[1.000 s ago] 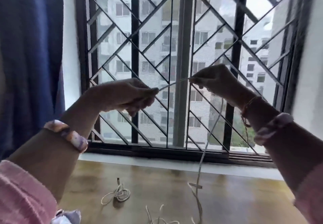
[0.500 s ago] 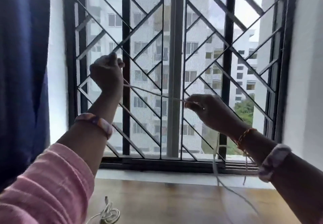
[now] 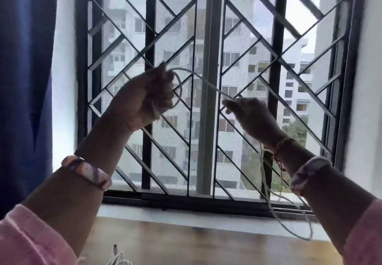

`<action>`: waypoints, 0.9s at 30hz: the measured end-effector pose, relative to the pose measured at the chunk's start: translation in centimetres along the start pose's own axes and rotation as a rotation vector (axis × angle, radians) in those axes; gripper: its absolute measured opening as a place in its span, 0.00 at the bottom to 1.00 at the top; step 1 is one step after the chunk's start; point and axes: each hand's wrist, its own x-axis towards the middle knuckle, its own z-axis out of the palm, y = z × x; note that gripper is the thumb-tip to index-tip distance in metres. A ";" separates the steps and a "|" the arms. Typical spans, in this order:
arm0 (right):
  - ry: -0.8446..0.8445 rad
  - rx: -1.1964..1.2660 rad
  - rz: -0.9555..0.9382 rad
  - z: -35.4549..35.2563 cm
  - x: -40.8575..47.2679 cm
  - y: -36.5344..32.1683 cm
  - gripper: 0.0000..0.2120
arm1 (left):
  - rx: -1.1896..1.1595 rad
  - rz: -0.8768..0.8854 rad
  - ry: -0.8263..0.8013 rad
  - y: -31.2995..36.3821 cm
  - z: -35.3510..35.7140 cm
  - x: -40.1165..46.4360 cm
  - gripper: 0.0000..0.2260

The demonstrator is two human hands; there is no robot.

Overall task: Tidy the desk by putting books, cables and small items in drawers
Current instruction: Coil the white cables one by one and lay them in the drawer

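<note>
Coiling is under way, nothing stowed yet. The left hand [image 3: 144,97] grips a loop of white cable [image 3: 208,84] before the window; the right hand [image 3: 250,116] pinches its run. Another coiled cable [image 3: 118,261] lies on the near worktop [image 3: 186,244].

A cable [image 3: 203,83] spans between left hand [image 3: 144,97] and right hand [image 3: 251,114].

Thin white cable [image 3: 203,81] raised before the window, looped at one end, slack hanging to the wooden desk [image 3: 186,244]
</note>
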 end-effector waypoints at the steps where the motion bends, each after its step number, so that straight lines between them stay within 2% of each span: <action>1: -0.043 -0.031 0.012 0.7 -0.4 0.4 0.21 | -0.136 0.096 0.090 0.4 0.2 0.5 0.13; 3: -0.133 -0.105 0.018 1.9 -1.6 1.2 0.13 | -0.336 0.263 0.304 1.2 -0.3 1.1 0.09; 4: -0.175 -0.133 0.012 2.4 -2.3 1.5 0.11 | -0.348 0.310 0.438 1.6 -0.6 1.3 0.09; 6: -0.237 -0.224 -0.013 3.0 -3.7 1.7 0.09 | -0.347 0.382 0.706 1.9 -2.1 1.9 0.13; 8: -0.280 -0.382 -0.086 3.1 -4.7 1.4 0.09 | -0.531 0.457 0.877 1.6 -3.4 2.4 0.16; 9: -0.316 -0.417 -0.114 3.2 -5.1 1.2 0.09 | -0.501 0.484 0.966 1.2 -4.2 2.4 0.17; 11: -0.411 -0.388 -0.133 3.1 -5.6 0.7 0.09 | -0.146 0.463 1.193 0.4 -5.9 2.2 0.16; 13: -0.473 -0.335 -0.137 2.8 -6.0 0.7 0.09 | 0.442 0.480 1.372 -1.1 -8.7 1.5 0.13; 14: -0.488 -0.316 -0.141 2.6 -6.2 0.7 0.10 | 0.751 0.533 1.399 -1.9 -10.3 1.0 0.11; 15: -0.493 -0.297 -0.142 2.3 -6.2 1.0 0.12 | 1.041 0.564 1.361 -2.5 -11.5 0.4 0.11; 16: -0.487 -0.277 -0.139 2.0 -6.3 1.3 0.15 | 1.324 0.575 1.252 -2.9 -12.5 -0.2 0.12; 17: -0.470 -0.257 -0.134 1.7 -6.4 1.7 0.18 | 1.575 0.563 1.088 -3.5 -13.3 -0.8 0.12; 19: -0.377 -0.174 -0.108 0.8 -6.4 2.7 0.22 | 1.908 0.519 0.714 -4.4 -13.5 -2.3 0.12; 21: -0.228 -0.009 0.015 -0.2 -6.2 3.5 0.27 | 2.038 0.474 0.367 -4.9 -12.7 -3.5 0.16; 23: -0.094 0.139 0.179 -0.9 -6.0 4.3 0.29 | 2.119 0.527 0.091 -5.3 -11.7 -3.9 0.23; 25: -0.036 0.238 0.334 -1.3 -5.8 4.7 0.27 | 2.209 0.570 -0.102 -6.0 -10.9 -3.8 0.25; 27: -0.012 0.351 0.452 -1.5 -5.6 5.1 0.25 | 2.266 0.543 -0.192 -6.7 -10.7 -3.5 0.24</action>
